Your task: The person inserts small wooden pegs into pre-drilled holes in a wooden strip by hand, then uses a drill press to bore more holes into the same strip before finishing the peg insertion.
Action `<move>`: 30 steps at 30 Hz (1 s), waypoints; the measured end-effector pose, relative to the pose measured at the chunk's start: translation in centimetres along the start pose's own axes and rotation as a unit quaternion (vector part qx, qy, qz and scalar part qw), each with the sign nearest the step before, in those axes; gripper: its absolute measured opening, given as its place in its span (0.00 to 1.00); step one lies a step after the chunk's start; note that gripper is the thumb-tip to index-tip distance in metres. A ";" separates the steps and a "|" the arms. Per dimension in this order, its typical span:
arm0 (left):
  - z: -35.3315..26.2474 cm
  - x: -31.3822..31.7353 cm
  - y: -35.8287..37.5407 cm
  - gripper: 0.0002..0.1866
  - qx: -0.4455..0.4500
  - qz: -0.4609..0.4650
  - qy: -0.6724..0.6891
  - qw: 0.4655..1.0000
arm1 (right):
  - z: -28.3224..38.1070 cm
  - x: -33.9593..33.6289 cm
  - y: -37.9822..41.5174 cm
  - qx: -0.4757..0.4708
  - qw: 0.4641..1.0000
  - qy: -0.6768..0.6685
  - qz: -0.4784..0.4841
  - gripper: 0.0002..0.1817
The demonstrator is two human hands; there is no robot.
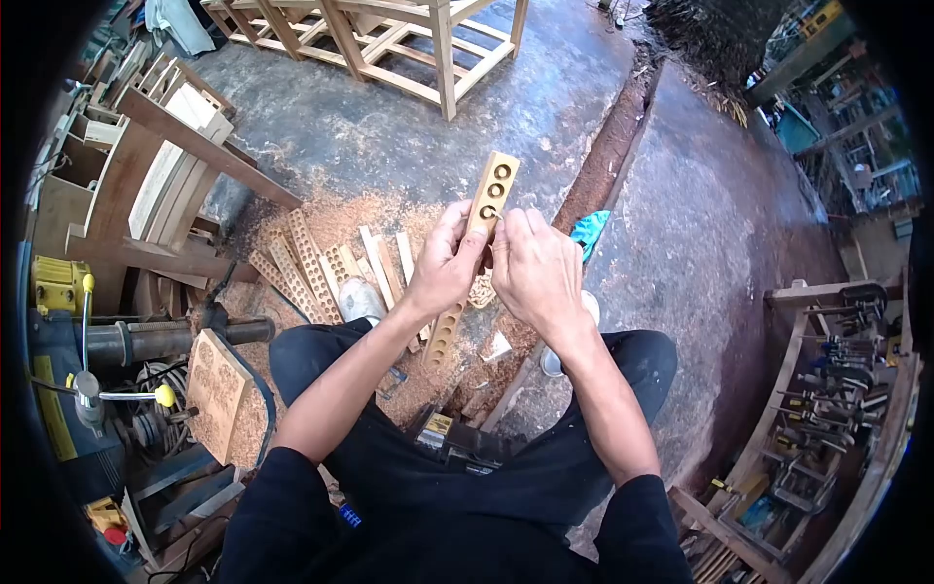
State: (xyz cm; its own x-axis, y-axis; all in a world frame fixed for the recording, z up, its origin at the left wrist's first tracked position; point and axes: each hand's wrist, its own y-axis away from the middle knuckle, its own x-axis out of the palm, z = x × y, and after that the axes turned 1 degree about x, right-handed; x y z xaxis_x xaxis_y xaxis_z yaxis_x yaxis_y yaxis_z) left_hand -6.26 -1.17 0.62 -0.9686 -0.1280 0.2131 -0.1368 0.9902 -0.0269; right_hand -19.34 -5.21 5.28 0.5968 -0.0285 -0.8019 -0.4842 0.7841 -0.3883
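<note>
A long wooden strip with a row of round holes point(484, 193) is gripped in my left hand point(446, 265), its thumb lying along the near face. The strip's upper end points away from me. Below my hands a holed length in line with it looks like the same piece. My right hand point(537, 271) is closed at the strip's right edge, fingers pinched beside the third hole from the top. A small tip seems to show at that hole, but what the fingers hold is hidden.
Several drilled strips point(309, 261) and plain sticks lie among sawdust point(360, 210) by my shoe point(360, 300). At left stands a drill press point(88, 375) with a wooden board point(216, 394). Clamps point(827, 414) hang at right. A wooden frame point(443, 58) stands ahead.
</note>
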 end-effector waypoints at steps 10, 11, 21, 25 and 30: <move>1.3 0.6 -0.2 0.12 0.055 -0.070 -0.095 0.992 | 1.0 1.8 1.7 0.014 0.993 0.111 0.048 0.04; 1.7 0.4 -0.2 0.12 0.074 -0.069 -0.115 0.988 | 1.0 1.9 1.9 0.019 0.991 0.120 0.060 0.04; -1.9 -0.5 0.1 0.14 -0.058 0.054 -0.097 0.992 | -2.1 -0.7 1.0 -0.058 0.995 -0.026 0.073 0.05; -1.1 -0.6 -0.4 0.15 -0.091 0.039 -0.001 0.995 | -1.3 -1.2 1.0 -0.020 0.997 -0.029 0.065 0.05; -0.8 -0.4 -0.2 0.15 -0.127 0.031 0.042 0.991 | -1.9 -1.1 1.0 -0.053 0.997 0.002 0.061 0.05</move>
State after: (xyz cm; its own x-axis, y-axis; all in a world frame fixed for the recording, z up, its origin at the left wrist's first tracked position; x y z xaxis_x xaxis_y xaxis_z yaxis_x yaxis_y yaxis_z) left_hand -5.68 -1.26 1.38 -0.9513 -0.0728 0.2994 -0.0115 0.9794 0.2015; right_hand -21.67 -5.56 4.90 0.5269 0.0599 -0.8478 -0.6183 0.7114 -0.3340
